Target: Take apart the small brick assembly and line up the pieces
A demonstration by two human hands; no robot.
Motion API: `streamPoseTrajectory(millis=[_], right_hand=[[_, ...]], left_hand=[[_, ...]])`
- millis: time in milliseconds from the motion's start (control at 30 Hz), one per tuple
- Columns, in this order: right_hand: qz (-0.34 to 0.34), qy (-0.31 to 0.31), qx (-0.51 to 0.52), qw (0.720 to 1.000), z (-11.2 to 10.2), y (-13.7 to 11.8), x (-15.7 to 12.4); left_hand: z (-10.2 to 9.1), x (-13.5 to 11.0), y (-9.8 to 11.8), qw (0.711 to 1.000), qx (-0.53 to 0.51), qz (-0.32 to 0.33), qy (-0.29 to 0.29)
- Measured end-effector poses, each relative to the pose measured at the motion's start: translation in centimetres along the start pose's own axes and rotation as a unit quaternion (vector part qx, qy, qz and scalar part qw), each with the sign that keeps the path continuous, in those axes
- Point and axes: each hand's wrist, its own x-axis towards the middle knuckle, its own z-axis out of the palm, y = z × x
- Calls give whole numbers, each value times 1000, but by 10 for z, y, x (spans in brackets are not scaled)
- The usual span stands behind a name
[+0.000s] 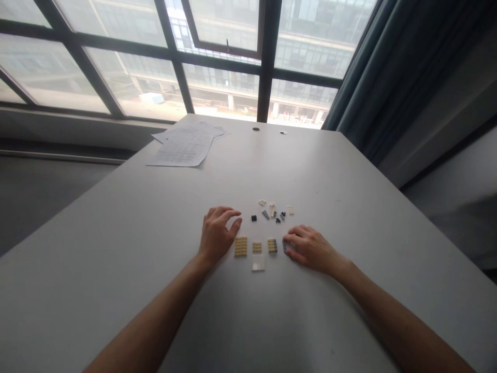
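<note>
My left hand [217,233] rests on the grey table [116,248], fingers loosely curled and apart, holding nothing. Just right of it lies a tan studded plate [240,246], then a smaller tan plate [257,247] and a tan-and-grey piece [272,245]. A clear square tile [258,264] lies below them. My right hand [308,247] lies palm down with its fingertips on a dark grey piece [285,246], mostly hidden. Several small black, grey and cream bricks [274,211] are scattered beyond both hands.
A loose pile of printed paper sheets [186,145] lies at the table's far left. Two round cable holes [256,129] sit near the far edge by the window. A dark curtain [380,77] hangs at the right.
</note>
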Motion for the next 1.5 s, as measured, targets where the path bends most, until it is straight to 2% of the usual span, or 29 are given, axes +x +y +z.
streamPoseTrajectory(millis=[300,900,1167,1367,1500], right_hand=[[1,-5,22,1000,-1,3,1],[-6,15,40,999,9,0,7],[-15,11,62,998,6,4,7],[28,71,66,995,1,18,37],[21,73,45,996,2,22,67]], left_hand=[[1,-1,-2,1000,-2,7,4],[2,-3,-2,1000,5,-2,-10],[2,-3,-1,1000,11,-8,-10],[4,-4,-6,1000,15,-6,-12],[3,-4,-5,1000,13,-2,-13]])
